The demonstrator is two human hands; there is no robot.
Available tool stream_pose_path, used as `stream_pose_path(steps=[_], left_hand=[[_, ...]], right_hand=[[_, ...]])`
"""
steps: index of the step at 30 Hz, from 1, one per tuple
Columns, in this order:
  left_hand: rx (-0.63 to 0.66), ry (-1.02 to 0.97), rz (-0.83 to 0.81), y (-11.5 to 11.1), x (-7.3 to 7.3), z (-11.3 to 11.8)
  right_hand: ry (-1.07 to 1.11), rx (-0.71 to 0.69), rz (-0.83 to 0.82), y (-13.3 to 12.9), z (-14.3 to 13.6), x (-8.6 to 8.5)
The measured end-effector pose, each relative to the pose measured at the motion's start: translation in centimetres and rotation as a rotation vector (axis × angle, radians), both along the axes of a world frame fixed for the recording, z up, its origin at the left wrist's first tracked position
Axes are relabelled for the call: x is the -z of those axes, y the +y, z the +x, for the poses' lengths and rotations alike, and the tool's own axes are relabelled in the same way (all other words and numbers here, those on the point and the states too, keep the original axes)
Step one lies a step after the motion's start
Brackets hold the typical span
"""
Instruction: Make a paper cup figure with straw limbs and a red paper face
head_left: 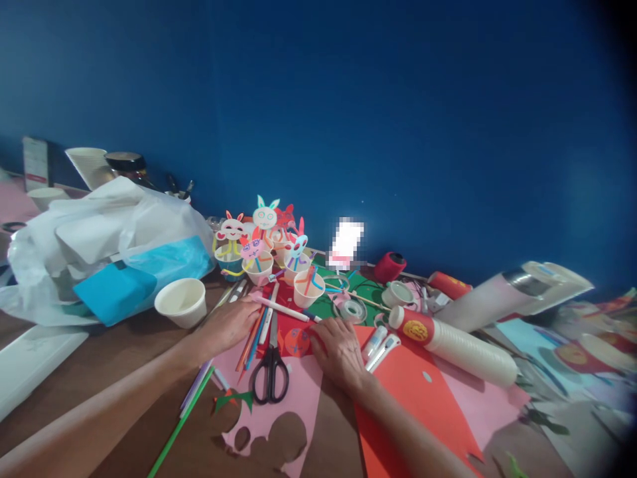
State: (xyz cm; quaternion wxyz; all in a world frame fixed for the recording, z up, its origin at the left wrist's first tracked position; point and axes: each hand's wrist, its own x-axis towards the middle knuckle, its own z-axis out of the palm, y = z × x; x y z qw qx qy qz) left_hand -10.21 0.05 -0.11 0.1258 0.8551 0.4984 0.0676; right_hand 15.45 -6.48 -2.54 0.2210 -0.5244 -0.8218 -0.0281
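A white marker [283, 307] lies slanted between my two hands, its pink end at the fingertips of my left hand [236, 323], which are closed on it. The marker's dark end reaches close to my right hand [337, 345]. That hand rests, fingers spread, at the edge of a red paper piece with a drawn face [297, 341]. Black-handled scissors [271, 375] lie below the marker on cut pink paper [279, 418]. Colored pencils [255, 338] are beside the scissors. Paper cups holding animal-face figures [259, 265] stand just behind the marker.
A plastic bag [119, 245] and a paper bowl [181, 303] sit on the left. To the right are a long stack of paper cups [468, 348], a cutter [383, 352], tape rolls [351, 310] and orange paper [413, 405]. A phone [347, 241] stands against the blue wall.
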Motion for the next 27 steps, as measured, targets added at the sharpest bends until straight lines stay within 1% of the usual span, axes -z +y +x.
stream_pose_path(steps=[6, 14, 18, 22, 27], left_hand=[[-0.008, -0.008, 0.024, -0.2, 0.0, 0.1], [-0.024, -0.014, 0.044, 0.2, 1.3, -0.6], [-0.018, -0.021, 0.064, -0.3, 1.3, -0.5], [0.024, -0.036, 0.107, -0.6, 1.3, -0.5], [0.013, -0.017, 0.079, -0.1, 2.1, -0.9]], right_hand=[[-0.006, -0.024, -0.064, 0.0, -0.6, -0.3], [-0.056, -0.030, -0.108, -0.4, -1.2, -0.4], [-0.068, -0.037, -0.112, -0.4, -1.2, -0.3], [-0.064, -0.048, -0.113, -0.4, -1.2, -0.3], [-0.045, -0.052, -0.117, -0.5, -1.3, -0.3]])
